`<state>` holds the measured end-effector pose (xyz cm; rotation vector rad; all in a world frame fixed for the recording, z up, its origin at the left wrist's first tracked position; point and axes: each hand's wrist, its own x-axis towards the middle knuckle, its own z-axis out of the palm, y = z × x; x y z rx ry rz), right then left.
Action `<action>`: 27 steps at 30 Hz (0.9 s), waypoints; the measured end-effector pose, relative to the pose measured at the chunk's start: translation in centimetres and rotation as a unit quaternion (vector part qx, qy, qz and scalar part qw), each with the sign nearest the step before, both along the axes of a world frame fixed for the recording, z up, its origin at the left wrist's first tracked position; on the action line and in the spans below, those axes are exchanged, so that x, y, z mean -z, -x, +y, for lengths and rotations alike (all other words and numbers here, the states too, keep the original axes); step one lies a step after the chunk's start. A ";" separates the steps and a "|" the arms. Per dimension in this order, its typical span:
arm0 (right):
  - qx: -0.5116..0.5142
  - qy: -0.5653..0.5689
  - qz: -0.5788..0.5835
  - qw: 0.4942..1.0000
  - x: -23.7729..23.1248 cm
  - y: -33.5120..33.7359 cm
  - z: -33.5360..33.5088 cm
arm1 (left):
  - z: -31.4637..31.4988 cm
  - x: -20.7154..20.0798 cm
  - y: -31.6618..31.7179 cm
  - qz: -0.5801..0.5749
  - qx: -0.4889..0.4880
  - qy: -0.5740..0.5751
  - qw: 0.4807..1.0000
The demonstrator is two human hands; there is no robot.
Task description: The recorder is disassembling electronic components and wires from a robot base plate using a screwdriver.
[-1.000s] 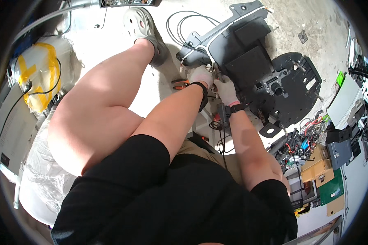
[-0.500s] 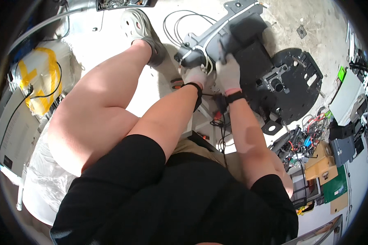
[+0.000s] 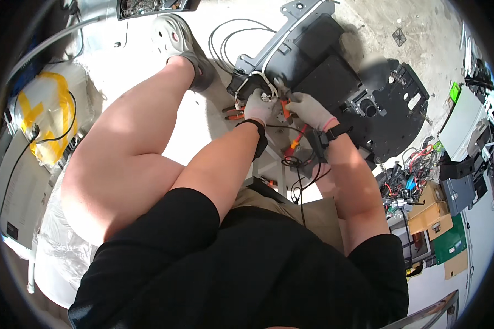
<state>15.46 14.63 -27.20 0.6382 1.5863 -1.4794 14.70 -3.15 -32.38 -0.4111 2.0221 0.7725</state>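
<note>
A long dark grey plastic housing [image 3: 307,41] lies ahead of me, with a white cable [image 3: 267,78] looping over its near end. My left hand [image 3: 259,106], in a pale work glove, is closed at that near end around the cable, by a small white piece. In my gloved right hand [image 3: 311,111] are orange-handled pliers [image 3: 286,109], their grey jaws directed at the housing beside the cable. The jaws' exact contact is hidden. A second orange-handled tool [image 3: 235,113] rests left of my left hand. Below my right hand is a red and yellow screwdriver [image 3: 295,145].
Right of the housing lies a round black plate [image 3: 392,131] with springs and a metal bracket [image 3: 366,104]. A black cable [image 3: 297,162] hangs near my right wrist. Tangled cables [image 3: 406,183] and cardboard boxes [image 3: 431,208] are at the right, a taped bundle [image 3: 52,118] at the left.
My right hand has drawn back from the housing's side and now holds the orange-handled pliers near my left hand. My left hand stays at the housing's near end.
</note>
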 end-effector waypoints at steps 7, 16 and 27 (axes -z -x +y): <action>-0.052 0.021 -0.081 0.995 4.1 -0.9 -1.5 | -1.1 1.9 -1.0 0.029 0.050 -0.002 0.998; -0.183 -0.048 -0.100 0.977 4.3 0.1 -2.5 | -0.1 -0.1 0.0 -0.008 0.076 0.042 0.996; -0.161 -0.118 -0.050 0.979 4.4 0.0 -4.4 | -0.6 0.9 -0.4 -0.040 0.100 0.038 0.993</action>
